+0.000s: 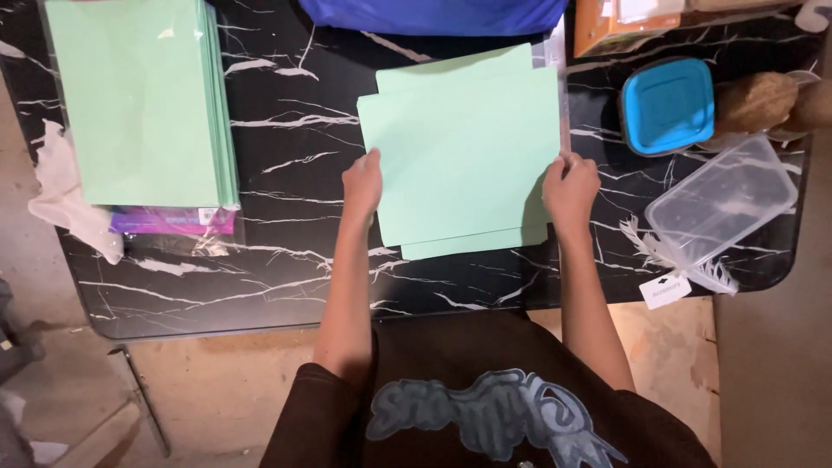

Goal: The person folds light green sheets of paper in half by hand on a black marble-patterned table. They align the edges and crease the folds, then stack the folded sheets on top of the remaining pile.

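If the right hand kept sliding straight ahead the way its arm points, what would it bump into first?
The right hand rests on the right edge of the green paper sheets, arm pointing up the picture. Straight on is bare black marbled table beside the sheets, then probably the orange box at the far edge. Depth is unclear.

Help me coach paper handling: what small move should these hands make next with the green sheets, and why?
Probably press both edges inward to square the stack. The left hand and right hand grip opposite sides of the green sheets, whose top and bottom edges are visibly fanned out of line on the marble table.
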